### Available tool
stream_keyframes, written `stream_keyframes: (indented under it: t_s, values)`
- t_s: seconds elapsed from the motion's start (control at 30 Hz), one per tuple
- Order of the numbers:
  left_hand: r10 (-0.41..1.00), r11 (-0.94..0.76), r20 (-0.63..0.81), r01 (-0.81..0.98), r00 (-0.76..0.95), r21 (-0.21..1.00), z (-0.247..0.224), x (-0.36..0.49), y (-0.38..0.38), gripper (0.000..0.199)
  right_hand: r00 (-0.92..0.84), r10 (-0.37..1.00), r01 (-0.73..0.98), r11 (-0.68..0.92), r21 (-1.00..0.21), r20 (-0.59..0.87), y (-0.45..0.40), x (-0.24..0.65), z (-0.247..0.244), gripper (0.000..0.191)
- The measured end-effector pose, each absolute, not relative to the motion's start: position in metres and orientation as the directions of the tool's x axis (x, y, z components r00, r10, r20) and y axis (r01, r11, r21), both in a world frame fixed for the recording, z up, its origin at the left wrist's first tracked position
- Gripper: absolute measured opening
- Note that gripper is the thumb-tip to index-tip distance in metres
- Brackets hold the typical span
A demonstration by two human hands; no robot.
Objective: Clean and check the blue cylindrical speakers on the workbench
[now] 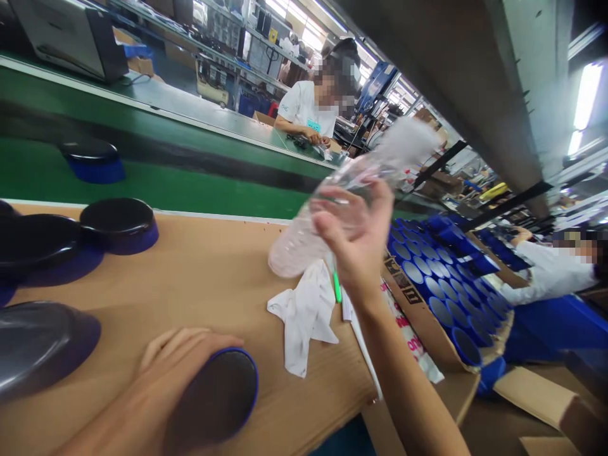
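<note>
My left hand [175, 361] is curled over the side of a round blue-rimmed part [221, 396], which is tilted so its flat dark grey face shows. Raised over the cardboard-covered bench [213, 278], my right hand [356, 234] grips a clear plastic bottle [299, 244], held slanting. Motion blurs the bottle's whitish upper end. Below it lies a crumpled white cloth [306, 316], with a green pen [337, 286] beside it. Several round parts with glossy black tops and blue sides [121, 221] stand to the left of my left hand.
Beyond the bench runs a green conveyor belt [199, 190] carrying another black-and-blue part [95, 161]. On the right, a cardboard box [427, 323] holds rows of blue-rimmed parts. One person [308, 107] works across the belt; another person [555, 272] is at the far right.
</note>
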State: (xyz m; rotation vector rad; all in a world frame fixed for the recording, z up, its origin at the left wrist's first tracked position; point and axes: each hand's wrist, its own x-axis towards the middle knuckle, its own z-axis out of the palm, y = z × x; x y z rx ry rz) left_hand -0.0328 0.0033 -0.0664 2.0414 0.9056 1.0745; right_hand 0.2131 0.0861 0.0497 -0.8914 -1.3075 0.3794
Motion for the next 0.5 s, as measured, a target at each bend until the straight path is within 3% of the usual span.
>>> stream_keyframes:
  t_s: [0.07, 0.17, 0.23, 0.33, 0.43, 0.5]
  values:
    - [0.811, -0.554, 0.402, 0.333, 0.426, 0.763, -0.071, -0.037, 0.004, 0.05, 0.217, 0.726, 0.294, 0.589, -0.752, 0.653, 0.116, 0.209, 0.037, 0.085]
    - [0.797, -0.578, 0.376, 0.415, 0.473, 0.703, -0.076, -0.041, 0.003, 0.053, 0.199, 0.755, 0.435, 0.503, -0.747, 0.624, 0.114, 0.213, 0.031, 0.119]
    - [0.77, -0.608, 0.386, 0.403, 0.507, 0.684, -0.075, -0.039, 0.005, 0.057, 0.215, 0.729, 0.627, 0.407, -0.664, 0.65, 0.082, 0.218, 0.034, 0.121]
    - [0.774, -0.603, 0.386, 0.399, 0.502, 0.691, -0.066, -0.028, 0.011, 0.051, 0.254, 0.704, 0.839, 0.18, -0.513, 0.663, 0.012, 0.22, 0.026, 0.033]
    - [0.786, -0.588, 0.359, 0.43, 0.503, 0.685, -0.054, -0.016, 0.018, 0.045, 0.119, 0.836, 0.893, 0.146, -0.426, 0.536, -0.045, 0.215, -0.006, 0.014]
    - [0.787, -0.585, 0.338, 0.45, 0.516, 0.674, -0.05, -0.013, 0.02, 0.043, 0.043, 0.862, 0.927, 0.154, -0.342, 0.506, -0.065, 0.213, -0.03, 0.02]
